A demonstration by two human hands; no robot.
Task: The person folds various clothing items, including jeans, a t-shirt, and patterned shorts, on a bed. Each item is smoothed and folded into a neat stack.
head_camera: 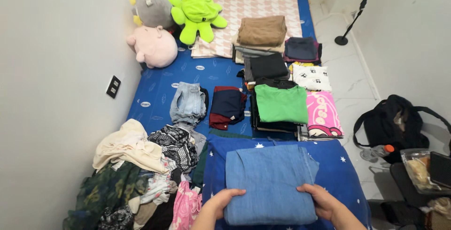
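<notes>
I see both hands at the near end of the blue mattress (159, 89), on a folded light-blue denim garment (268, 183). My left hand (224, 201) has its fingers curled over the garment's lower left edge, and my right hand (323, 201) clasps the lower right edge the same way, so both hands grip the denim. The garment lies flat on a dark blue star-print cloth (338, 169) that covers the near right corner of the mattress.

Along the near left edge sits an unsorted heap of clothes (141, 183), with a cream piece on top and a pink piece touching the star-print cloth. Past the denim, mid-mattress, I make out small folded jeans (189, 102), a navy and maroon folded piece (227, 106), and a green shirt (281, 103) topping a dark stack, with a pink printed garment (322, 114) just beside it at the right edge. Further back stand a tan-topped stack (261, 31) and a dark folded pile (300, 49).

At the far left corner, against the wall, rest three plush toys: grey (151, 7), pink (154, 47) and lime green (197, 13).

On the floor to the right, a black bag (392, 123) slumps, and a clear plastic container (417, 170) near it holds something pale I cannot identify.
</notes>
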